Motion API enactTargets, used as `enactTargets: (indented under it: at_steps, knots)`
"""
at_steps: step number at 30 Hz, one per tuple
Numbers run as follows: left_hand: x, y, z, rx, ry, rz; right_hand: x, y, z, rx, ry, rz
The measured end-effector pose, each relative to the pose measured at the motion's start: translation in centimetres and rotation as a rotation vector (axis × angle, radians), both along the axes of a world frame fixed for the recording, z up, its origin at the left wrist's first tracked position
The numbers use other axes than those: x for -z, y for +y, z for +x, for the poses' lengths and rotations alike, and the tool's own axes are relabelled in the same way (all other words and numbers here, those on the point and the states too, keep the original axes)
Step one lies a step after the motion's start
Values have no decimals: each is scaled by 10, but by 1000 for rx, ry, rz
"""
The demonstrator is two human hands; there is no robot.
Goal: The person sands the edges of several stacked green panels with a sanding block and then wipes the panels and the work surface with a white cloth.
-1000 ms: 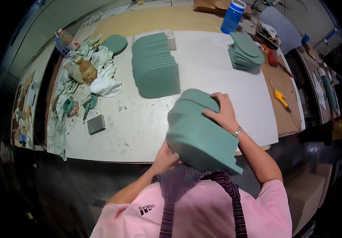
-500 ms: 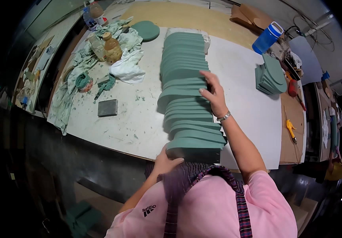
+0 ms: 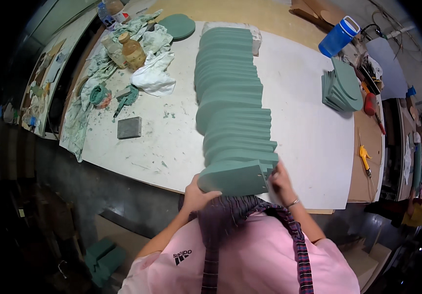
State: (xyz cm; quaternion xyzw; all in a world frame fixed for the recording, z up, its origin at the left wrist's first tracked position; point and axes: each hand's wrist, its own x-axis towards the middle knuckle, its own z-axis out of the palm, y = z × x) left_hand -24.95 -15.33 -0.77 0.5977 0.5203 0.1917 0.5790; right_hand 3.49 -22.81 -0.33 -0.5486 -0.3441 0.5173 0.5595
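A long row of flat green boards (image 3: 233, 105) with rounded left ends leans in overlapping order down the middle of the table. The nearest board (image 3: 233, 180) is angled, its broad face toward me, with small holes by its right edge. My left hand (image 3: 199, 197) grips this board's lower left edge, thumb on the near face. By the right ends of the nearest boards is my right hand (image 3: 283, 185), slightly blurred. Its fingertips are partly hidden, so whether they grip or only touch cannot be made out.
A pale block (image 3: 256, 43) stands behind the row. Right lie a smaller stack of green boards (image 3: 343, 85), a blue bottle (image 3: 338, 38) and a yellow air gun (image 3: 364, 158). Left are a grey block (image 3: 129, 127), stained rags (image 3: 154, 76), a brown jar (image 3: 132, 53) and a green-smeared pot (image 3: 100, 96).
My right hand has come down from midway along the row to the near right end. The nearest board has turned, its right end raised, while my left hand stays at its left edge.
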Motion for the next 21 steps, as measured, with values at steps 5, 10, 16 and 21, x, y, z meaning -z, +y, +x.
enactTargets:
  at_steps: [5, 10, 16, 21]
  knots:
    - [-29, 17, 25, 50, 46, 138, -22, 26, -11, -28, -62, 150]
    - [-55, 29, 34, 173, 105, 70, 11, 9, -9, -108, -133, -18]
    - [-37, 29, 2, 196, 68, -33, -2, 0, -21, -58, -54, -46]
    - [-48, 97, 12, 69, -270, 20, 10, 10, -28, 71, 63, 68]
